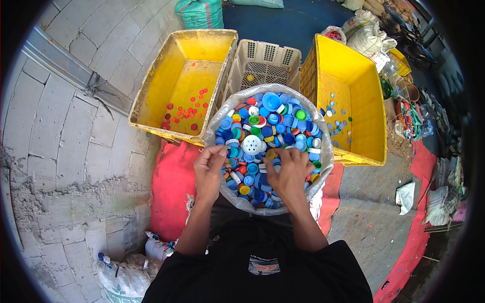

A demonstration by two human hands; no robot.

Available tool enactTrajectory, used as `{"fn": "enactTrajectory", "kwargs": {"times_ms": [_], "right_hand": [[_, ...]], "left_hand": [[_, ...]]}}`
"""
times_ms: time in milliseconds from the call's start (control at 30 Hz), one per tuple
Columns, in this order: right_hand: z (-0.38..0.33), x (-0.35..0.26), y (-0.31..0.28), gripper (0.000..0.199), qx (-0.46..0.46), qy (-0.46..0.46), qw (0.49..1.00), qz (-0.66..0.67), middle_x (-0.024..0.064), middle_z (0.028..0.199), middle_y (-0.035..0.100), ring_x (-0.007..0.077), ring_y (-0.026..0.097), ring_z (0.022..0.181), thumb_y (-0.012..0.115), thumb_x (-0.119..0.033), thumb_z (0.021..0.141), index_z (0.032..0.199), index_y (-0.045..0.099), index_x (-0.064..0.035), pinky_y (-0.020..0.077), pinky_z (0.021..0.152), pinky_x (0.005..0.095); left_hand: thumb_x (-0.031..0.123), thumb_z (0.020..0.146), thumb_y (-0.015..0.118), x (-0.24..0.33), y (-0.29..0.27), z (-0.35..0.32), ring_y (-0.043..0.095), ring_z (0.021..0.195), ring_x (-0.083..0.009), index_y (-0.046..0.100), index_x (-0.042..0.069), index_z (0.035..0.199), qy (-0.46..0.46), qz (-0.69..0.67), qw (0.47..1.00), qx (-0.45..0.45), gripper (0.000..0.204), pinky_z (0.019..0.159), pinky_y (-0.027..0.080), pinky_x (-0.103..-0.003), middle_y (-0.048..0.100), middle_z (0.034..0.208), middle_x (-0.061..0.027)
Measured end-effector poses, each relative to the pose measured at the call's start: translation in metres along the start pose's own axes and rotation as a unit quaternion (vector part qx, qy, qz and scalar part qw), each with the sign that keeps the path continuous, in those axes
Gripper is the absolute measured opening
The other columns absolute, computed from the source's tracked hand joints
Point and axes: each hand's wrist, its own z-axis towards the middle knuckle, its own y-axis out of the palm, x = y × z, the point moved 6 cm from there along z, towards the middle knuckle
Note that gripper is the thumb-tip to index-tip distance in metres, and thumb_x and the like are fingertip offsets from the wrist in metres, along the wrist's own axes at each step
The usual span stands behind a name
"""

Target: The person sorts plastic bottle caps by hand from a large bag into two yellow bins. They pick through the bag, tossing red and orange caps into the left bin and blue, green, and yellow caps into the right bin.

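Note:
A round sack [327, 151] with a pale plastic rim stands in front of me, heaped with bottle caps, mostly blue, with some red, green, yellow and white. A large white cap with holes [251, 145] lies near the middle of the heap. My left hand [208, 170] is at the sack's left side, thumb and fingertips pinched together; whatever is between them is too small to make out. Over the right part of the heap, my right hand [290, 174] reaches down with fingers apart and fingertips among the caps. A dull gold cap [271, 154] lies beside its thumb and forefinger.
Beyond the sack stand a yellow crate [202, 48] with red and orange caps, a pale slatted crate [265, 50] with one yellow cap, and another yellow crate [348, 60] with blue and white caps. A block wall [65, 151] rises at left; filled sacks [124, 278] sit lower left.

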Motion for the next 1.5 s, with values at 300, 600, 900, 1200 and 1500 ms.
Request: {"fn": "enactTrajectory", "kwargs": {"times_ms": [300, 600, 900, 1200, 1500], "right_hand": [[0.025, -0.027, 0.053, 0.061, -0.079, 0.01, 0.987, -0.142, 0.0179, 0.097, 0.061, 0.0324, 0.053, 0.095, 0.068, -0.059, 0.076, 0.091, 0.065, 0.0001, 0.0352, 0.079, 0.0537], [0.026, -0.02, 0.054, 0.054, -0.067, 0.018, 0.997, -0.037, 0.0201, 0.094, 0.063, 0.0363, 0.059, 0.095, 0.072, -0.033, 0.073, 0.109, 0.057, 0.0049, 0.0462, 0.079, 0.0489], [0.003, 0.073, -0.018, 0.061, 0.003, 0.173, 0.85, 0.497, 0.0107, 0.1, 0.061, 0.0219, 0.065, 0.084, 0.07, -0.008, 0.075, 0.131, 0.047, -0.0021, 0.0505, 0.067, 0.0289], [-0.049, 0.122, -0.028, 0.056, 0.02, 0.236, 0.566, 0.79, 0.0116, 0.112, 0.055, 0.023, 0.063, 0.093, 0.06, -0.023, 0.077, 0.129, 0.045, -0.0055, 0.0522, 0.074, 0.0352], [-0.049, 0.105, -0.027, 0.051, -0.011, 0.218, 0.605, 0.766, 0.0067, 0.107, 0.052, 0.0175, 0.059, 0.09, 0.061, -0.034, 0.087, 0.128, 0.044, -0.0074, 0.0488, 0.073, 0.0317]], "left_hand": [[0.008, 0.094, 0.061, -0.008, 0.0, -0.014, 0.052, 0.069, -0.0054, 0.064, 0.001, 0.101, 0.005, 0.045, 0.999, -0.016, 0.011, 0.064, 0.043, -0.022, 0.06, 0.081, 0.0001], [0.004, 0.094, 0.06, -0.015, 0.017, -0.013, 0.055, 0.079, -0.0027, 0.062, 0.0, 0.104, 0.012, 0.051, 0.998, -0.046, 0.012, 0.071, 0.044, -0.018, 0.063, 0.088, 0.0004], [0.01, 0.079, 0.073, -0.011, 0.076, -0.01, 0.059, 0.079, -0.0233, 0.061, 0.001, 0.107, 0.155, 0.292, 0.934, -0.134, 0.032, 0.072, 0.046, -0.036, 0.064, 0.091, -0.012], [0.01, 0.07, 0.077, -0.023, 0.149, -0.003, 0.052, 0.103, -0.034, 0.055, 0.007, 0.121, 0.252, 0.449, 0.809, -0.284, 0.056, 0.088, 0.038, -0.044, 0.06, 0.122, -0.014], [0.005, 0.07, 0.076, -0.036, 0.156, 0.01, 0.057, 0.098, -0.0344, 0.06, 0.008, 0.116, 0.239, 0.422, 0.799, -0.356, 0.05, 0.088, 0.041, -0.043, 0.064, 0.111, -0.013]]}}
